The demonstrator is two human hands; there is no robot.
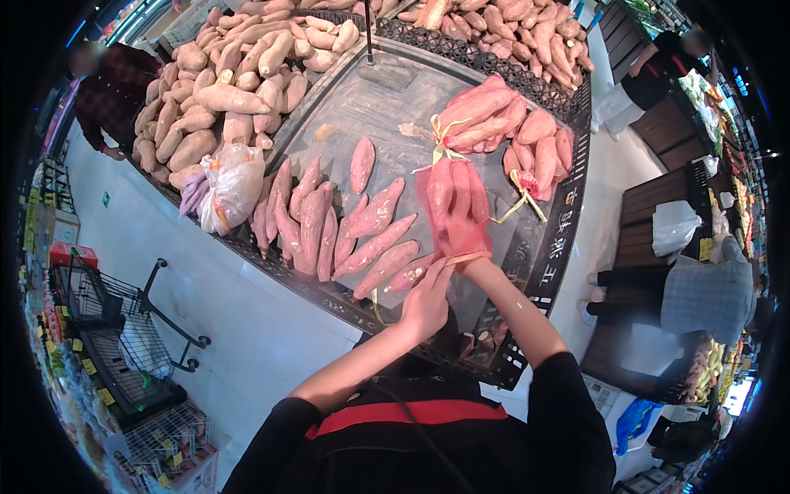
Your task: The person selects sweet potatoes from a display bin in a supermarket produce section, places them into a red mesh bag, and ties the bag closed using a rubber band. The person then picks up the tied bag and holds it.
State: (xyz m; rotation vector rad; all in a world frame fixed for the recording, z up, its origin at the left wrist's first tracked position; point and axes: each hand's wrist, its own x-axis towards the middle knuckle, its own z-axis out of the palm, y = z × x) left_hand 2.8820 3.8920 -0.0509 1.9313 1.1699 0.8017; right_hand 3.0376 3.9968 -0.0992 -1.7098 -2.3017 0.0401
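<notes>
My right hand [461, 238] reaches inside a red mesh bag [426, 194], against the lower ends of several sweet potatoes [457, 188] in it. Through the netting I cannot tell whether its fingers grip them. The bag's yellowish rim lies around my right wrist, and my left hand [426, 302] pinches that rim from the left side. Just left of the bag, loose sweet potatoes [376, 247] lie in a row on the grey display surface [370, 117]. Beyond it sit two filled mesh bags, one larger [487, 117] and one smaller [543, 148], tied with yellow ribbon.
At the left rises a heap of sweet potatoes [228, 92], with a knotted plastic bag [231, 188] at its near edge. More fill a black crate [524, 31] behind. A shopping cart [123, 321] stands on the floor at left. Other people are at both sides.
</notes>
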